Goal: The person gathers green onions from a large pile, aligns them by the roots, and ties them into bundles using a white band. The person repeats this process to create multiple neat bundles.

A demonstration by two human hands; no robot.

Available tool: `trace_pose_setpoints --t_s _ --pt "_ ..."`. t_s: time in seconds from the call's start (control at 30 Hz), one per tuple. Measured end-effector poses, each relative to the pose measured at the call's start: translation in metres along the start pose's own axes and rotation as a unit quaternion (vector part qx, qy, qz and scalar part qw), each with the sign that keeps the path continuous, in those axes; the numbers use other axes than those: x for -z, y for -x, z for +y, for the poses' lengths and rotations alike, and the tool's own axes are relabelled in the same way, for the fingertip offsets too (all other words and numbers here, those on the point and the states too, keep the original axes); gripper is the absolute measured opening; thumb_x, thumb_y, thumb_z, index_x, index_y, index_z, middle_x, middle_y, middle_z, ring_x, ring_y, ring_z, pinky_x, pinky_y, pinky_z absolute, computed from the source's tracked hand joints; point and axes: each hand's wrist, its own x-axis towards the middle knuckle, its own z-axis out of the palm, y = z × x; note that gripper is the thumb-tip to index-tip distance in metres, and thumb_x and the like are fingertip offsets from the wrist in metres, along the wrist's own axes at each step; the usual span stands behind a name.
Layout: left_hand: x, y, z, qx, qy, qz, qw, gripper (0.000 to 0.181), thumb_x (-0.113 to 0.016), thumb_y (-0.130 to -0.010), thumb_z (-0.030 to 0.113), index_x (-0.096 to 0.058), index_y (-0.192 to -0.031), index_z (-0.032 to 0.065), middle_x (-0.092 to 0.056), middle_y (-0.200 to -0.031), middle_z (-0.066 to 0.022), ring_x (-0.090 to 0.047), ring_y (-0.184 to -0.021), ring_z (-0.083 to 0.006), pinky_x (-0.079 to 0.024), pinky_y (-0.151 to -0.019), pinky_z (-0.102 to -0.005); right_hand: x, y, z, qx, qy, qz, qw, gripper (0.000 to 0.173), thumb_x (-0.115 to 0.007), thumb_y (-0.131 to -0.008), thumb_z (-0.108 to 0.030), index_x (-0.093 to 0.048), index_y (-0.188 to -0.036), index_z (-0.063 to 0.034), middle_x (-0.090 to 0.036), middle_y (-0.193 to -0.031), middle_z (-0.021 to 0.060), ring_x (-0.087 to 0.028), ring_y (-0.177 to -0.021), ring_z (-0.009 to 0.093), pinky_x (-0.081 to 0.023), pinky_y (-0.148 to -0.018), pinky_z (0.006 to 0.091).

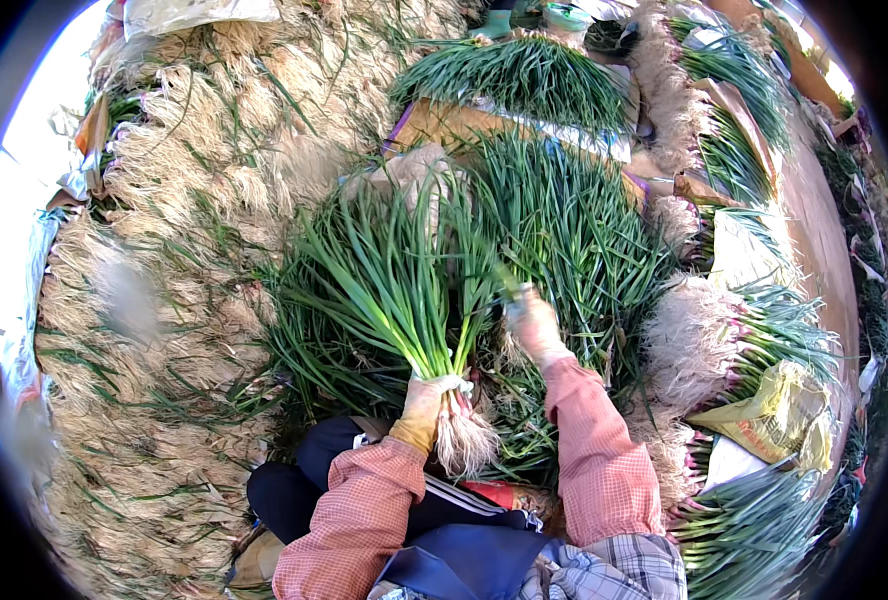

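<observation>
In the head view my left hand (427,401), gloved, is closed around the lower stems of a bunch of green onions (414,315). Its green leaves fan up and away from me, and its pale roots and pinkish bulbs point down towards my lap. My right hand (535,322), also gloved, is to the right of that bunch, closed on some green stalks that are blurred. Behind and beside both hands lies a heap of loose green onions (571,225). Loose leaves and roots lie below, between my forearms.
A broad mass of green onions with pale roots upward (189,300) covers the left. Stacked bunches with pink bulbs (751,330) line the right side, with a yellow woven sack (781,420) among them. Farther off, another onion pile (519,79) rests near brown sheeting.
</observation>
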Motion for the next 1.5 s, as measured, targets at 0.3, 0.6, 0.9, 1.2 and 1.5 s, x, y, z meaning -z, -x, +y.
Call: trace_pose_setpoints --t_s 0.3,0.6,0.9,1.2,1.5 --pt "0.020 0.000 0.016 0.091 0.118 -0.139 0.979 0.035 -0.050 -0.086 0.015 -0.057 -0.114 -0.0067 -0.065 -0.078 -0.0135 -0.060 -0.060 -0.0184 -0.054 -0.073 -0.0289 0.096 0.107 0.069 -0.195 0.426 -0.120 0.875 0.055 -0.065 -0.079 -0.046 -0.056 -0.116 -0.0070 -0.067 -0.101 0.0133 -0.066 -0.091 0.025 -0.050 -0.080 0.0357" --pt "0.014 0.067 0.075 -0.109 0.235 -0.143 0.955 0.032 -0.053 -0.083 0.007 -0.051 -0.112 -0.0048 -0.061 -0.083 -0.0136 -0.063 -0.070 -0.0216 -0.058 -0.057 -0.0360 -0.046 0.075 0.002 -0.068 0.041 -0.071 0.994 0.034 -0.067 -0.080 -0.040 -0.064 -0.097 -0.0102 -0.066 -0.097 0.0154 -0.065 -0.090 0.029 -0.050 -0.081 0.0360" --pt "0.005 0.033 0.049 -0.029 0.131 -0.103 0.986 0.035 -0.052 -0.083 0.009 -0.054 -0.113 -0.0086 -0.065 -0.097 -0.0199 -0.067 -0.087 -0.0271 -0.057 -0.071 -0.0362 -0.035 0.094 0.029 0.039 0.025 0.039 0.998 0.021 -0.062 -0.087 -0.022 -0.061 -0.102 -0.0064 -0.064 -0.072 0.0125 -0.064 -0.063 0.021 -0.051 -0.055 0.0316" --pt "0.009 0.017 0.014 -0.015 0.102 -0.027 0.994 0.023 -0.048 -0.087 0.009 -0.060 -0.098 -0.0063 -0.067 -0.078 -0.0168 -0.059 -0.046 -0.0208 -0.043 -0.037 -0.0214 -0.039 0.091 0.029 0.137 0.062 -0.040 0.988 0.014 -0.051 -0.089 -0.024 -0.057 -0.086 -0.0116 -0.064 -0.071 0.0073 -0.061 -0.061 0.027 -0.048 -0.058 0.0360" --pt "0.030 0.040 0.031 -0.024 0.305 -0.152 0.940 0.031 -0.047 -0.090 0.024 -0.058 -0.105 -0.0009 -0.062 -0.098 -0.0195 -0.064 -0.077 -0.0351 -0.056 -0.069 -0.0464 -0.010 0.047 0.007 0.048 -0.353 0.056 0.933 0.015 -0.055 -0.092 -0.016 -0.056 -0.102 -0.0041 -0.063 -0.072 0.0075 -0.055 -0.052 0.010 -0.047 -0.053 0.0200"
